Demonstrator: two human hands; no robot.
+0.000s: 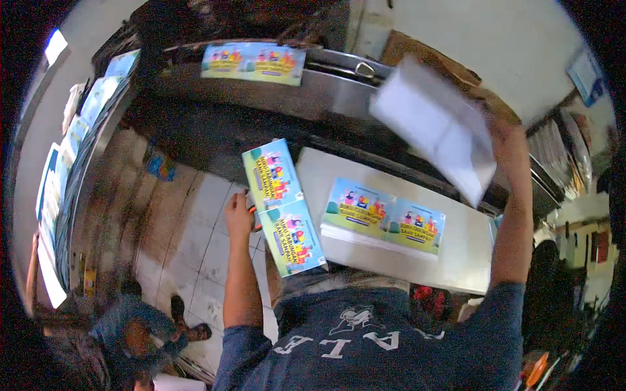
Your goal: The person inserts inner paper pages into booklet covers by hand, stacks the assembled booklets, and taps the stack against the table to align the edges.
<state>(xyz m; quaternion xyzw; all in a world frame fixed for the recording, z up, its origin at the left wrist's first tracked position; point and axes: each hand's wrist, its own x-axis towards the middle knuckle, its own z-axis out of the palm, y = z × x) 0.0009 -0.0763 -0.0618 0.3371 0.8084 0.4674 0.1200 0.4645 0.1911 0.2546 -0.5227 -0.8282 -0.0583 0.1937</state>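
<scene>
At the left, my left hand is beside a tilted printed sheet with two yellow, green and blue cover designs; its fingers are curled, and an orange-and-black handle shows between hand and sheet. My right hand, blurred, is at the upper right, at the edge of white paper that is smeared by motion. A stack of the same printed sheets lies on a white table in front of my body. Another printed sheet rests on the dark machine's ledge at the top.
A dark metal machine runs behind the white table. Printed sheets line a rack on the left. Another person is low at the bottom left, above a tiled floor. Cardboard stands at the upper right.
</scene>
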